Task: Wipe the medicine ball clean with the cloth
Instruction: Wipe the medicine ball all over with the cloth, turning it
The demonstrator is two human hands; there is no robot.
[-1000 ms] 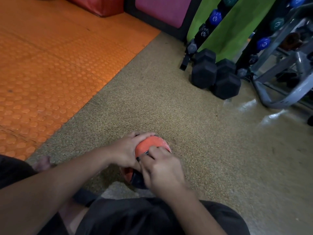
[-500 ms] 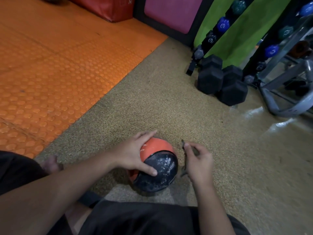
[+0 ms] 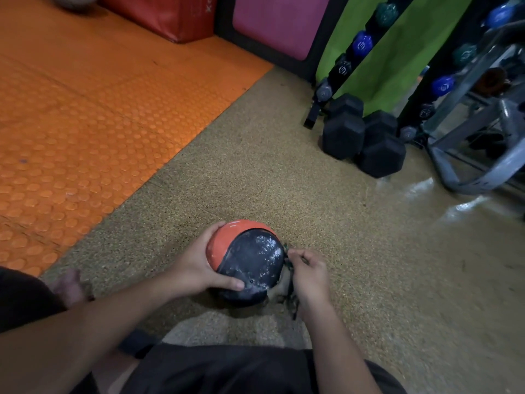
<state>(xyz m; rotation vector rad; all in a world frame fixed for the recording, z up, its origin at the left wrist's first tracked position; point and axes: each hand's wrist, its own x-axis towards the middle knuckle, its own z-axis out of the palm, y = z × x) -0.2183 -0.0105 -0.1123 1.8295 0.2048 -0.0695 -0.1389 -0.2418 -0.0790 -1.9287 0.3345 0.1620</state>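
Sitting on the speckled tan floor (image 3: 255, 166), medicine ball (image 3: 247, 265) between both hands, close in front of black shorts (image 3: 227, 371). Left hand (image 3: 196, 265) cupped round ball's left side: fingers curled over top of orange panel, thumb pressed across lower black panel. Right hand (image 3: 309, 274) just beside ball's right edge, fingers curled, pinching a dark cloth (image 3: 289, 291) (thin and bunched, mostly hidden by the hand, colour hard to tell). Cloth hanging down from pinch along ball's right flank, touching or almost touching it; cannot tell which.

No long axis on a round ball, but panels give a heading: black panel turned up and toward camera, streaked with pale shiny patches; orange panel facing up and away to the left. Seam between them running from lower left to upper right.

Beyond, well apart: orange studded mat (image 3: 85, 123) to the left, black hex dumbbells (image 3: 360, 137) on the floor at upper right, beside a grey metal frame (image 3: 483, 155) and a slanted rack of small blue and dark weights (image 3: 360, 45) against a green wall.
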